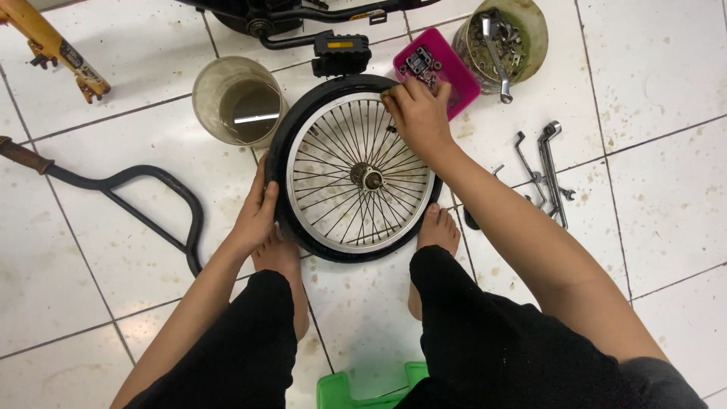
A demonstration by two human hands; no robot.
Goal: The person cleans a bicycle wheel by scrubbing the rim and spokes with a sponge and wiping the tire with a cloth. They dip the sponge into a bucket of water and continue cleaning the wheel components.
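A small spoked bicycle wheel [333, 182] with a black tyre lies flat on the white tiled floor between my bare feet. My left hand [256, 213] grips the tyre at its left edge. At the wheel's far right rim my right hand [416, 113] has its fingers curled against the tyre and rim. The silver hub [369, 178] sits in the middle of the spokes.
A cloudy plastic cup of liquid [241, 100] stands behind the wheel on the left. A pink tray of small parts [439, 68] and a round tub of tools [506, 42] sit at the back right. Wrenches [549, 170] lie to the right. A black handlebar [129, 193] lies left, a pedal [341, 53] behind.
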